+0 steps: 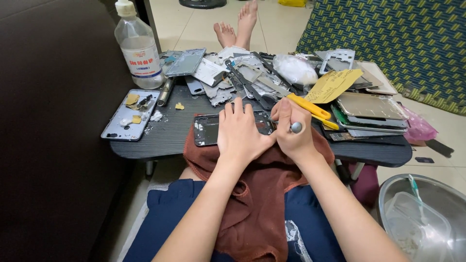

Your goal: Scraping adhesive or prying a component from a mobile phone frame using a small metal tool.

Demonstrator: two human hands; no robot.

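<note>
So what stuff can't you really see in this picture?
- Head view: the tip of the metal-capped tool is hidden by the right hand.
- Head view: the middle of the opened phone is covered by the left hand.
- Head view: the metal bowl is cut off by the frame's bottom-right corner.
- Head view: small parts in the scrap pile overlap too much to tell apart.

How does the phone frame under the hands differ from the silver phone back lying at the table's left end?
The dark phone frame lies on a brown cloth, pinned by the left hand, with the right hand working on it. The silver phone back rests untouched on the table, littered with small scraps. Both lie flat, stripped open.
</note>
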